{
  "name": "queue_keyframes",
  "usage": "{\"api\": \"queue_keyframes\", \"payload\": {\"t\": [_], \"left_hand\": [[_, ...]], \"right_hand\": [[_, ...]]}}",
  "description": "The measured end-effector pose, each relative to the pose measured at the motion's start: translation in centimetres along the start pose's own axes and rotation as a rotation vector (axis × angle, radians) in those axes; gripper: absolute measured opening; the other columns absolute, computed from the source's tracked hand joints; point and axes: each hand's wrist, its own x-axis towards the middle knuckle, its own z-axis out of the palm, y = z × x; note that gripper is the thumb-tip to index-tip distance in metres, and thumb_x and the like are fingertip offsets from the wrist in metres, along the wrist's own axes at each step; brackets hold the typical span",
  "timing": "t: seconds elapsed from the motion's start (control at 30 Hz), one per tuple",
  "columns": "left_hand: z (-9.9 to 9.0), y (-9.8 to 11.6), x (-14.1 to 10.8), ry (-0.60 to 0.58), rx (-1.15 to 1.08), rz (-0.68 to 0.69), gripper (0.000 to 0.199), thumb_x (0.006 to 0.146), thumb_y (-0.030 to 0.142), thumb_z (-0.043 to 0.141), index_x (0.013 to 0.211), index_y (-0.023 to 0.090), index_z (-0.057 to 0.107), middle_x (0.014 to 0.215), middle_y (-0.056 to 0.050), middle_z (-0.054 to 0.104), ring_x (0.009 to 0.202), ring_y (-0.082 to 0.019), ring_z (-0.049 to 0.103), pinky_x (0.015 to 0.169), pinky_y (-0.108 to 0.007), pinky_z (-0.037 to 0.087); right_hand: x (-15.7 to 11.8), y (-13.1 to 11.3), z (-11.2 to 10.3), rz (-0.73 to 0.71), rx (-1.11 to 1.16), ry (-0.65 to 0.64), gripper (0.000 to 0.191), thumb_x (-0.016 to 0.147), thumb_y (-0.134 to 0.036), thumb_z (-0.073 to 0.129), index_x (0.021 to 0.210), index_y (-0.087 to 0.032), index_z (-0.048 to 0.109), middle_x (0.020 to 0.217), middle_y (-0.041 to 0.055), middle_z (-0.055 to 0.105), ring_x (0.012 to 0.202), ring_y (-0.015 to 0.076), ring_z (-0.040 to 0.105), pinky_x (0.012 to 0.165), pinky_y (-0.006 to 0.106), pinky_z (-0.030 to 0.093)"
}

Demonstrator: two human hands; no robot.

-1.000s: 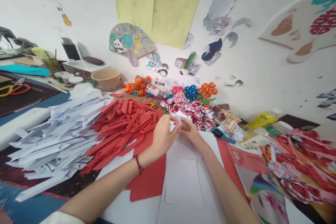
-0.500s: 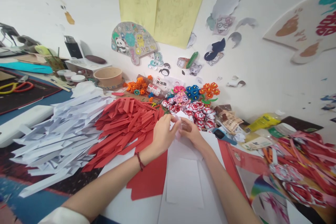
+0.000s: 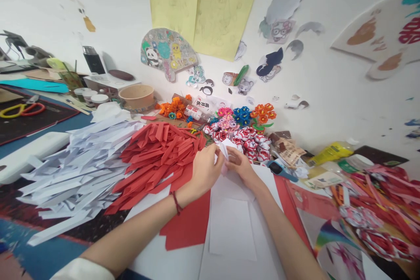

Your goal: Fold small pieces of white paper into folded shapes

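My left hand [image 3: 206, 164] and my right hand [image 3: 242, 167] meet over the white sheets, both closed on one piece of white paper [image 3: 224, 152]. The paper stands upright and looks folded between my fingertips; its lower part is partly hidden by them. Below my hands lies a small white paper rectangle [image 3: 231, 229] on larger white sheets [image 3: 215, 267]. To the left is a pile of folded red paper strips [image 3: 157, 153], and beyond it a pile of folded white paper strips [image 3: 82, 170]. Red paper [image 3: 185, 227] lies under my left forearm.
Red-and-white paper flowers [image 3: 251, 142] stand just behind my hands. Scissors [image 3: 24, 108] lie at the far left, near a round tan bowl [image 3: 137, 96]. Red and pink strips [image 3: 390, 197] heap up at the right, by a yellow bottle [image 3: 333, 152]. The wall [image 3: 344, 105] rises behind.
The folded white paper has shifted slightly between my fingertips, showing more of its upright edge. Both hands stay in almost the same place; the whole view has moved a little.
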Motion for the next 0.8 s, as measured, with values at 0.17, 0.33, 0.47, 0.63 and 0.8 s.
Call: {"api": "queue_keyframes", "payload": {"t": [0.17,0.33,0.47,0.63,0.8], "left_hand": [[0.0,-0.3,0.3,0.007,-0.142,-0.083,0.01,0.086,0.023,0.047,0.079,0.019,0.053,0.074,0.002,0.063,0.066,-0.011,0.056,0.061,-0.022,0.034],[-0.4,-0.2,0.7,0.041,-0.161,-0.115,0.01,0.082,0.022,0.049,0.074,0.019,0.054,0.068,0.003,0.061,0.063,-0.011,0.055,0.062,-0.021,0.036],[-0.7,-0.4,1.1,0.021,-0.165,-0.183,0.01,0.079,0.021,0.049,0.072,0.019,0.056,0.066,0.002,0.061,0.064,-0.013,0.057,0.062,-0.022,0.038],[-1.0,-0.9,1.6,-0.04,-0.093,-0.194,0.009,0.079,0.021,0.051,0.074,0.02,0.058,0.069,0.0,0.065,0.067,-0.015,0.06,0.062,-0.023,0.039],[-1.3,-0.5,1.4,-0.034,-0.01,-0.108,0.018,0.092,0.035,0.044,0.093,0.021,0.055,0.078,-0.001,0.068,0.068,-0.016,0.063,0.06,-0.023,0.038]], "right_hand": [[0.0,0.0,0.0,-0.02,0.004,0.031,0.053,0.068,-0.036,0.079,0.118,-0.029,0.061,0.116,0.0052,0.064,0.091,0.0201,0.063,0.083,0.033,0.048],[-0.3,0.0,0.0,0.015,0.12,0.142,0.045,0.072,-0.037,0.072,0.114,-0.027,0.064,0.112,0.0048,0.069,0.101,0.0256,0.064,0.086,0.038,0.049],[-0.5,0.0,-0.3,0.088,0.182,0.28,0.034,0.066,-0.035,0.075,0.097,-0.021,0.07,0.09,0.0052,0.074,0.081,0.0263,0.068,0.069,0.036,0.053],[-0.5,-0.5,-0.6,0.142,0.17,0.301,0.04,0.059,-0.037,0.082,0.091,-0.016,0.072,0.085,0.0087,0.075,0.072,0.0269,0.069,0.065,0.037,0.054],[-0.6,-0.9,0.6,0.057,0.104,0.321,0.044,0.057,-0.036,0.084,0.095,-0.017,0.072,0.093,0.01,0.074,0.083,0.0287,0.069,0.07,0.037,0.054]]}}
